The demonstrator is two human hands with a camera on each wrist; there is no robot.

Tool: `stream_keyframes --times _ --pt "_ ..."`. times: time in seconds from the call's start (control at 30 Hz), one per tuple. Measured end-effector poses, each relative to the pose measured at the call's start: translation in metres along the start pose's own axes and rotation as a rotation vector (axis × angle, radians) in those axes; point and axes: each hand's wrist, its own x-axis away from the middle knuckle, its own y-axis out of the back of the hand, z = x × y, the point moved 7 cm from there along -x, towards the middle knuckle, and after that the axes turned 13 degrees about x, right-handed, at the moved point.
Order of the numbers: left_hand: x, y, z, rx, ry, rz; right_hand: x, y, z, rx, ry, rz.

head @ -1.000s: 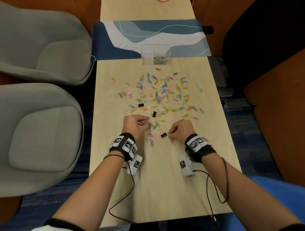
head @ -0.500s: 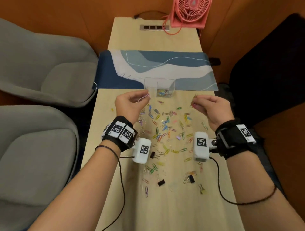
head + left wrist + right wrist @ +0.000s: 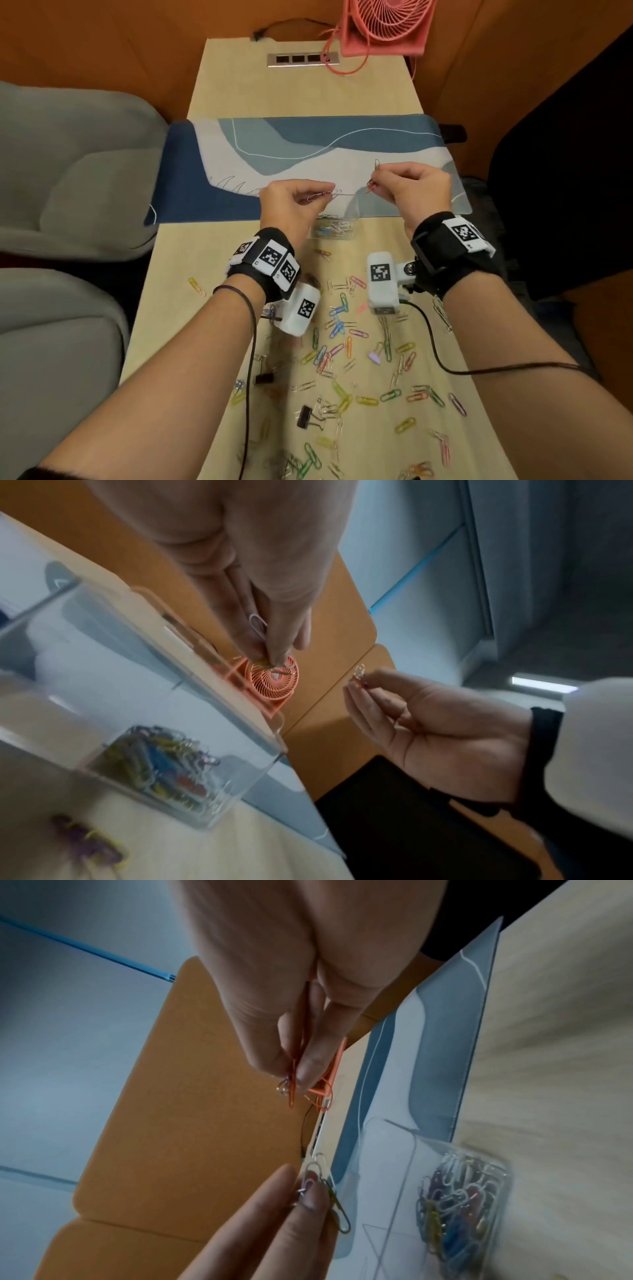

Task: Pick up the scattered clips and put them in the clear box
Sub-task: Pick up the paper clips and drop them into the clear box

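The clear box point(image 3: 352, 209) stands at the mat's near edge with coloured clips point(image 3: 332, 229) heaped in its bottom; it also shows as the clear box point(image 3: 192, 783) and the clear box point(image 3: 459, 1191). My left hand point(image 3: 327, 196) hovers over the box's left side and pinches a few paper clips point(image 3: 325, 1185). My right hand point(image 3: 373, 181) hovers over the box's right side, pinching an orange clip point(image 3: 293, 1085) and a silver one. Many coloured paper clips point(image 3: 342, 346) and black binder clips point(image 3: 305, 416) lie scattered on the table near me.
A blue and white mat point(image 3: 308, 150) lies across the table behind the box. A pink fan point(image 3: 383, 24) and a power strip point(image 3: 303, 59) sit at the far end. Grey chairs point(image 3: 68, 171) stand to the left. Wrist camera cables point(image 3: 479, 368) trail over the clips.
Both hands lifted from the near clips with clips pinched and moved far forward, from the table's middle to above the clear box. My head view shifted forward too.
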Motion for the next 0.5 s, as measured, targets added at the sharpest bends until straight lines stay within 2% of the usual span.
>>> stream_keyframes --times 0.23,0.37,0.5 --pt "-0.005 -0.016 0.022 -0.150 -0.022 0.122 -0.011 0.000 -0.021 0.194 0.071 -0.048" --pt "-0.006 -0.014 0.025 -0.244 -0.026 0.150 -0.015 -0.008 -0.021 0.360 0.180 -0.045" --pt "0.000 -0.012 0.015 -0.318 -0.093 0.141 -0.009 -0.024 -0.010 0.518 0.344 -0.018"
